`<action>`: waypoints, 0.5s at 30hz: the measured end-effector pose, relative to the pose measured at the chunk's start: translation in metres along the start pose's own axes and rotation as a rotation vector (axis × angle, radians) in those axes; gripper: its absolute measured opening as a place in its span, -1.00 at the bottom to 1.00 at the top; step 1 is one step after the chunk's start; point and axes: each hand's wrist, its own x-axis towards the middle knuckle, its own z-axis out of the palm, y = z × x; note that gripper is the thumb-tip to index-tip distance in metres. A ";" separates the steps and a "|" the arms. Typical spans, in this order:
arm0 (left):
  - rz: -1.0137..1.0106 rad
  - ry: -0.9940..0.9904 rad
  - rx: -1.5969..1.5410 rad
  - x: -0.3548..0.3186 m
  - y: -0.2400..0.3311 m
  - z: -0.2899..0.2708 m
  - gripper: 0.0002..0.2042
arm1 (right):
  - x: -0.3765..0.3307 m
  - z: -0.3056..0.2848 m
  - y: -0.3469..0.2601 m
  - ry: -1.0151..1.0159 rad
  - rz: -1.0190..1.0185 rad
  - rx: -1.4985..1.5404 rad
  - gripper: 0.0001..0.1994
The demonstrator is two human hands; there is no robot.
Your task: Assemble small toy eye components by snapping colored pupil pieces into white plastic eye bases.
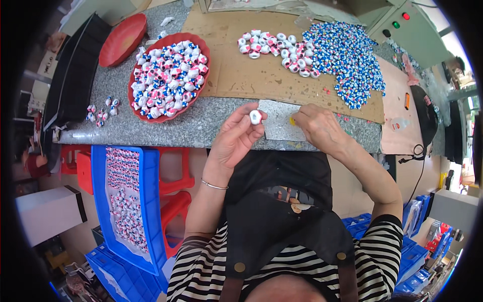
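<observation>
My left hand (235, 132) pinches a small white rounded piece (255, 117) with a dark opening, held up over the table's front edge. To its right, my right hand (320, 127) is closed, its fingertips on a small yellow thing (292, 121) whose kind I cannot make out. Beneath that hand lies a speckled whitish sheet (276, 132). Beyond my hands, a group of white and pink hollow pieces (255, 45) rests on the cardboard (229, 75). Next to them spreads a large pile of small blue and white pieces (347, 58).
A red scalloped bowl (207, 75) full of white, pink and blue pieces stands at left, near a shallower red bowl (123, 40) and a black bin (80, 70). Below the table edge is a blue crate (150, 201) of finished-looking pieces, with red stools (173, 216) beside it.
</observation>
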 end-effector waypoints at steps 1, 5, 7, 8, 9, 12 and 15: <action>-0.017 0.009 -0.056 0.002 0.000 0.001 -0.66 | 0.000 -0.001 -0.001 0.007 -0.002 0.005 -0.85; -0.020 -0.017 -0.158 0.007 -0.003 -0.004 -0.66 | 0.000 -0.004 -0.005 0.041 0.056 0.054 -0.91; -0.022 -0.029 -0.189 0.010 -0.004 -0.010 -0.65 | -0.002 -0.004 -0.004 0.072 0.076 0.086 -0.89; -0.021 -0.029 -0.183 0.011 -0.004 -0.009 -0.65 | -0.002 -0.005 -0.005 0.088 0.092 0.113 -0.89; -0.028 -0.033 -0.157 0.011 -0.004 -0.008 -0.64 | -0.003 -0.005 -0.005 0.104 0.109 0.139 -0.90; -0.031 -0.014 -0.088 0.010 -0.004 -0.001 -0.63 | -0.005 -0.002 -0.006 0.156 0.133 0.195 -0.89; -0.013 -0.007 -0.002 0.010 -0.004 0.003 -0.63 | -0.006 -0.002 -0.004 0.179 0.137 0.204 -0.89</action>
